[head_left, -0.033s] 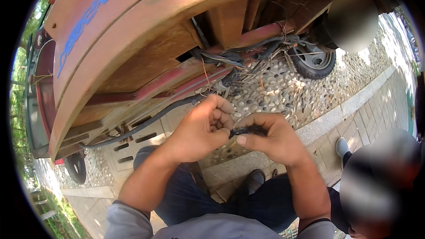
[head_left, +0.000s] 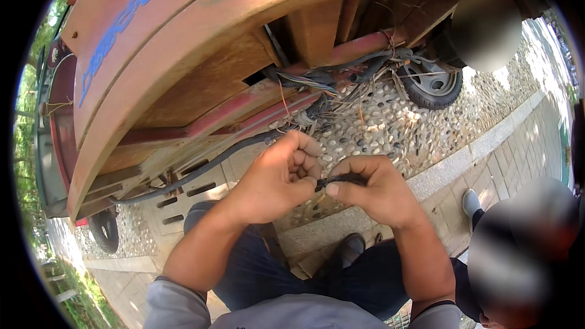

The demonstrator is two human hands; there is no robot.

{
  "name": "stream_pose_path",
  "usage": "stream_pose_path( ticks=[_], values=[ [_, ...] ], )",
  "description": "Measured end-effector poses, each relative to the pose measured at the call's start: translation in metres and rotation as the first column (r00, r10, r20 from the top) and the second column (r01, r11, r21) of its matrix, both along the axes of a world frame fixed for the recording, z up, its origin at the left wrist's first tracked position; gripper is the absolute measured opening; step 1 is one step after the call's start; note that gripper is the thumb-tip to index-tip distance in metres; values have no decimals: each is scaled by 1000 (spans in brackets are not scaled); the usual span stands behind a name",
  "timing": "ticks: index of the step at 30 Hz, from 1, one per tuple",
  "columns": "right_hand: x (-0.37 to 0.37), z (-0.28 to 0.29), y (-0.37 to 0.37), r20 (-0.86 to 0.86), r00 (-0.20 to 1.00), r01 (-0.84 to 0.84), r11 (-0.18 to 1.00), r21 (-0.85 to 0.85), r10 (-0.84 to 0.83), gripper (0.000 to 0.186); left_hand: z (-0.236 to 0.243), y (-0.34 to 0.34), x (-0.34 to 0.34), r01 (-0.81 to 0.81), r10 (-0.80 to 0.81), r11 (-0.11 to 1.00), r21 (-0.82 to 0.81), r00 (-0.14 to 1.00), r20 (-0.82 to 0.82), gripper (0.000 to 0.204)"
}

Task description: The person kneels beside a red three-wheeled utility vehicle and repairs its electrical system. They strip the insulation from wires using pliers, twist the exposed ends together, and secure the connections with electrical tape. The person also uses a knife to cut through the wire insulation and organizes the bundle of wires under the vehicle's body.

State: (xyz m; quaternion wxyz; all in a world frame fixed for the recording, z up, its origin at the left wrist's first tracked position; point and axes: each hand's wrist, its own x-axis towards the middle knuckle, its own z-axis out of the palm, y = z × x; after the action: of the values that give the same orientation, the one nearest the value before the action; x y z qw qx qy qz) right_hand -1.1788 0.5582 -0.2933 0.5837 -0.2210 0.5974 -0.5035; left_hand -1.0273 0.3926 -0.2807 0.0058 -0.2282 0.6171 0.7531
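Between my two hands is a small black piece [head_left: 341, 178], too small to identify. My left hand [head_left: 286, 180] has its fingers curled, with the thumb and fingertips at the piece's left end. My right hand [head_left: 375, 189] pinches it between thumb and fingers. Above them, bundled wires and cables [head_left: 317, 85], some loose and frayed, hang along the red frame of a tipped rusty orange vehicle body [head_left: 201, 42]. A black hose [head_left: 201, 167] runs along its underside to the left.
A wheel [head_left: 429, 91] lies beyond the wiring, another tyre [head_left: 105, 231] at lower left. Below are pebbled paving [head_left: 378, 134], slotted covers [head_left: 173, 201] and brick pavers [head_left: 499, 164]. Another person's shoe [head_left: 470, 203] and blurred figure are at the right.
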Motion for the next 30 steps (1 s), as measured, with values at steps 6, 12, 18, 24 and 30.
stream_pose_path(
  ticks=[6,12,18,24,30],
  values=[
    [-4,-17,-9,-26,959,272,944,-185,-282,16,-9,-35,4,-164,160,976,-142,986,-37,22],
    [14,-18,-34,12,868,482,836,-261,-497,15,-44,-35,-6,-381,350,807,-451,924,-154,21],
    [36,-26,-54,-187,795,495,795,-351,-577,17,-56,-33,-13,-310,266,460,-832,942,-204,31],
    [37,-19,-60,-176,807,467,792,-393,-563,20,-48,-35,-8,-221,288,792,-569,957,30,19],
    [40,-9,-69,-147,830,451,802,-390,-538,19,-62,-40,-4,-334,292,862,-381,942,-165,6]
  ],
)
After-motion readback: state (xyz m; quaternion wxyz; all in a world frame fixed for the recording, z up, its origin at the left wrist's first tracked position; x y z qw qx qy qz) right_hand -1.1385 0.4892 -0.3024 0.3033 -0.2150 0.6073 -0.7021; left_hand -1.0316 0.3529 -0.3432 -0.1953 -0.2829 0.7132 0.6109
